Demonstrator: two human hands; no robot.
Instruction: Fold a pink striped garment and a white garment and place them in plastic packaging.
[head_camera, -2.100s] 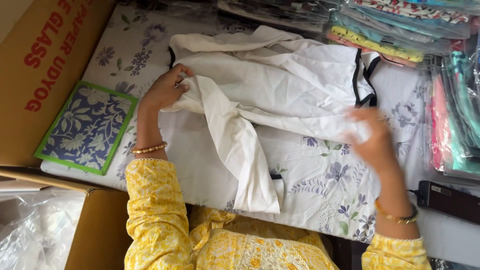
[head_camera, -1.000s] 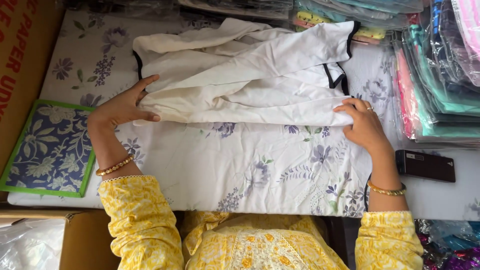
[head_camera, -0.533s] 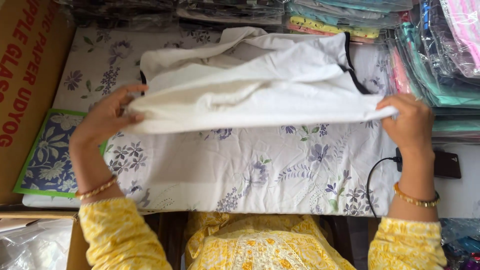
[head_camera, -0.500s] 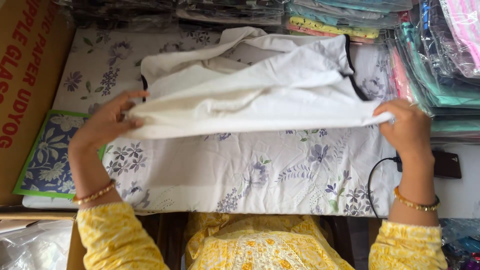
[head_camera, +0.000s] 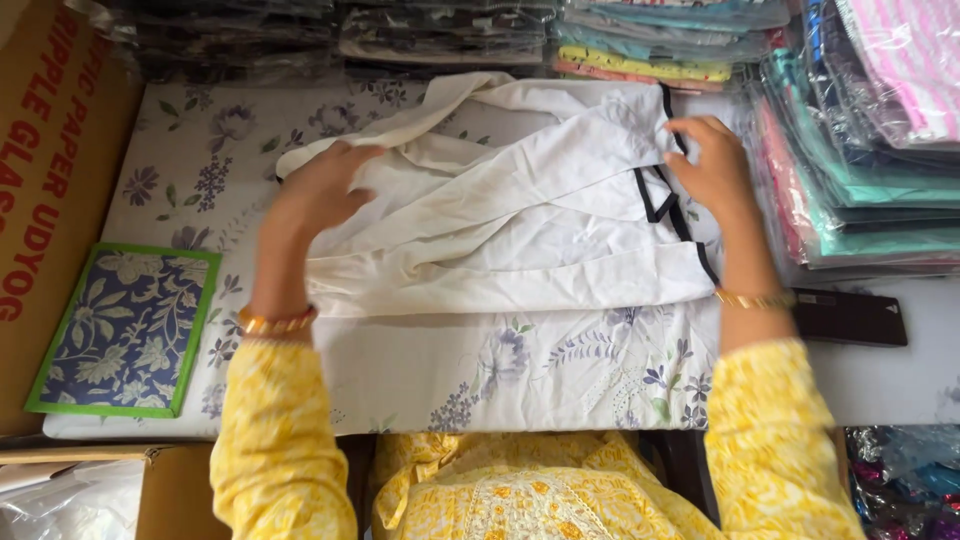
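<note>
Garment (head_camera: 500, 240) folded farther, long axis sideways

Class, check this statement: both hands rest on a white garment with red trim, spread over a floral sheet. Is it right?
Not quite. The head view shows the white garment has black trim, not red. Both the left hand and right hand rest on it, over the floral sheet.

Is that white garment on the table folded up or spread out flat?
Partly folded. The white garment lies doubled over itself in creased layers, under the left hand and right hand.
</note>
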